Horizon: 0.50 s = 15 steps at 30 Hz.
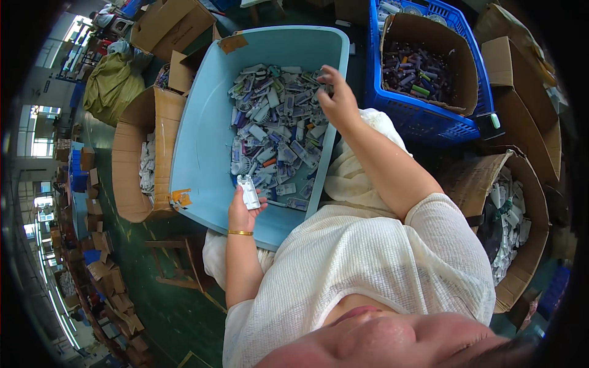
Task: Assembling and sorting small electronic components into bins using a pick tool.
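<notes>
Head view: my left hand (241, 216) is palm up at the near end of the light blue tub (199, 132), fingers partly curled under a white plastic casing (248, 192), thumb along its left side. The casing sits above the near-left edge of the heaped loose parts (276, 126). My right hand (338, 101) is over the tub's right side, farther off, fingers bent and apart; whether they hold anything small I cannot tell. I judge the step in hand as handling one casing; the next move calls for steady left support and right fingers clear of the rim.
</notes>
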Each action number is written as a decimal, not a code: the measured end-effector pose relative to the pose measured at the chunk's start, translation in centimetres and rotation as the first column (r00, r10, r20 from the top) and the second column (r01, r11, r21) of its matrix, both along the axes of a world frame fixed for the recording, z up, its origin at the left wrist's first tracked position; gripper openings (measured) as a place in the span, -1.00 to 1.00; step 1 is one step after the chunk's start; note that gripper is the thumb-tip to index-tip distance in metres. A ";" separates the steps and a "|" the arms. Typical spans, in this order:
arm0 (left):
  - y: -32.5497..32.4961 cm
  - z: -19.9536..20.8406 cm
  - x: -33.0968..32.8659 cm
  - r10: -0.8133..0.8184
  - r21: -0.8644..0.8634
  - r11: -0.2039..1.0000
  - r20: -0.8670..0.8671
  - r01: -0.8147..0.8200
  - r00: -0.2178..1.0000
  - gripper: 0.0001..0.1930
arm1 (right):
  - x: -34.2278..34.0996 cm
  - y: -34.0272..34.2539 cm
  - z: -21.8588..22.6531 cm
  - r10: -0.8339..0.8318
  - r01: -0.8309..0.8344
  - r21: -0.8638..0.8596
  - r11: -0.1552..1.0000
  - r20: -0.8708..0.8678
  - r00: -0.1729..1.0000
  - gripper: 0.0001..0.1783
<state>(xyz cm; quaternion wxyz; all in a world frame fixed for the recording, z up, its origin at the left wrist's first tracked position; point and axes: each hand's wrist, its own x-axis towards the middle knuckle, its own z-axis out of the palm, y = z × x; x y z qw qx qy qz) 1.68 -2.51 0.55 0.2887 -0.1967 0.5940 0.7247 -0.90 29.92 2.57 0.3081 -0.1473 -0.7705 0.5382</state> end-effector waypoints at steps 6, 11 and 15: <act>-1.7 -0.1 -1.8 -0.066 0.164 0.985 0.089 0.051 0.994 -0.60 | 1.1 -3.5 0.0 0.443 -0.462 0.033 0.886 0.232 0.866 -0.67; -6.5 4.0 -9.2 0.434 0.508 0.804 -0.147 -0.308 0.889 -0.66 | 1.0 -3.7 0.3 0.531 -0.570 -0.002 0.821 0.368 0.763 -0.69; -8.5 9.6 -12.2 0.677 0.528 0.729 -0.468 -0.435 0.567 -0.40 | 0.3 -3.6 -0.5 0.518 -0.562 0.004 0.827 0.382 0.765 -0.71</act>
